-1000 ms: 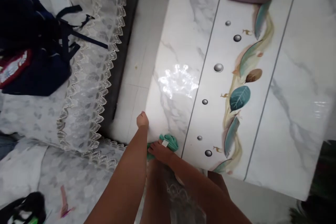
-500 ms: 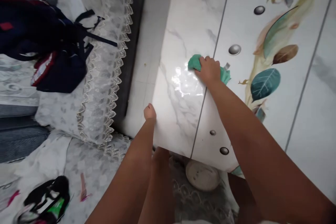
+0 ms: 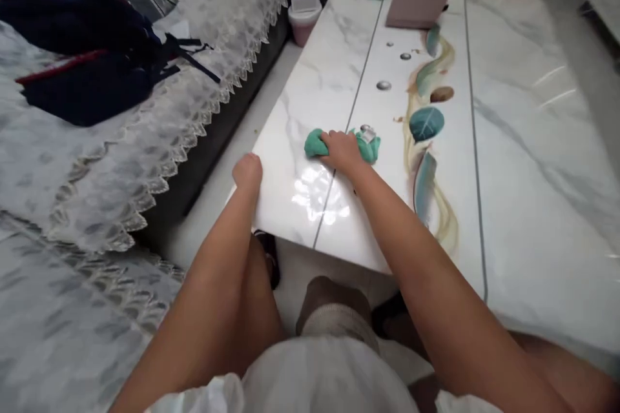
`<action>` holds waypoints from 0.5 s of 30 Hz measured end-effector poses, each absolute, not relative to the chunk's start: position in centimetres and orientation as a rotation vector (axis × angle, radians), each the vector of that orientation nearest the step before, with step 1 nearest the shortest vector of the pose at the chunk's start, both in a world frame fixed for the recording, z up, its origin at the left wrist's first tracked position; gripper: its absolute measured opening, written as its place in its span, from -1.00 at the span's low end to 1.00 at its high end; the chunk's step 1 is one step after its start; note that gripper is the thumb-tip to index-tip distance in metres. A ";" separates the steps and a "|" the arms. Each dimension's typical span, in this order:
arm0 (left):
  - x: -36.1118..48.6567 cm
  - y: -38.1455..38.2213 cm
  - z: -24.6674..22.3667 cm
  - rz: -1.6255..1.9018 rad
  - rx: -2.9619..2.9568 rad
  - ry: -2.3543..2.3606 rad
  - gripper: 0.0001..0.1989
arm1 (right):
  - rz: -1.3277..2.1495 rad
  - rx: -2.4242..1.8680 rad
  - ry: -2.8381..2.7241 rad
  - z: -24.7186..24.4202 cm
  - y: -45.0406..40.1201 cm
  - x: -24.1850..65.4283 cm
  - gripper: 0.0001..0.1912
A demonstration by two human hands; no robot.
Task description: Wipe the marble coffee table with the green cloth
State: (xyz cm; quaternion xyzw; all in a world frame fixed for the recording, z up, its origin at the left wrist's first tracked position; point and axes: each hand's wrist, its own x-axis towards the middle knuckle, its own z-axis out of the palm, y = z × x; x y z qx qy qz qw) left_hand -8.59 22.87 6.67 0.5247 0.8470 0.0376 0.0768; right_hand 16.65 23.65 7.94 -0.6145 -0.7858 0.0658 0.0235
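In the head view, my right hand (image 3: 341, 150) is gripping the green cloth (image 3: 316, 142), fingers wrapped over its middle, and the cloth is lying bunched on the near part of the marbled table (image 3: 523, 226). My left hand (image 3: 247, 169) is resting curled at the table's left edge; whether it is clasping that edge, I cannot tell. I am judging the wiping as unfinished, since a pink box (image 3: 419, 3) is standing toward the far end; which stretches are done isn't showing.

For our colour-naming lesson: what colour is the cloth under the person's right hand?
The cloth is bluish green; the head view shows it best.
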 end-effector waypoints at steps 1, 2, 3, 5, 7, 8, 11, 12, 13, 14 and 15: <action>-8.3 21.7 6.5 0.152 1.602 2.545 -0.48 | 0.162 -1.894 -2.418 7.7 21.8 16.1 -0.43; -8.0 20.4 6.3 0.191 1.639 2.545 -0.48 | 0.131 -1.893 -2.402 7.6 19.8 15.6 -0.43; -7.6 19.1 6.2 0.224 1.667 2.554 -0.46 | 0.112 -1.893 -2.389 7.5 17.8 15.0 -0.44; -6.5 16.4 6.1 0.246 1.730 2.547 -0.41 | 0.095 -1.874 -2.388 7.6 13.2 13.9 -0.46; -5.4 13.8 6.2 0.210 1.796 2.504 -0.35 | 0.098 -1.808 -2.452 7.8 8.4 13.1 -0.48; -4.8 12.7 6.3 0.175 1.832 2.471 -0.34 | 0.104 -1.767 -2.499 7.8 6.1 13.0 -0.49; -3.9 10.3 6.8 -0.004 1.935 2.366 -0.30 | 0.151 -1.727 -2.608 7.9 0.8 14.8 -0.49; -3.9 9.9 7.0 -0.076 1.958 2.343 -0.29 | 0.171 -1.768 -2.600 7.9 -0.2 16.1 -0.50; -3.9 9.7 7.1 -0.140 1.973 2.325 -0.29 | 0.186 -1.835 -2.563 7.8 -0.8 17.5 -0.50; -3.9 9.8 7.1 -0.185 1.984 2.316 -0.28 | 0.194 -1.914 -2.503 7.6 -1.1 19.1 -0.52; -3.9 9.9 7.2 -0.212 1.985 2.319 -0.28 | 0.193 -1.989 -2.431 7.4 -1.2 20.6 -0.53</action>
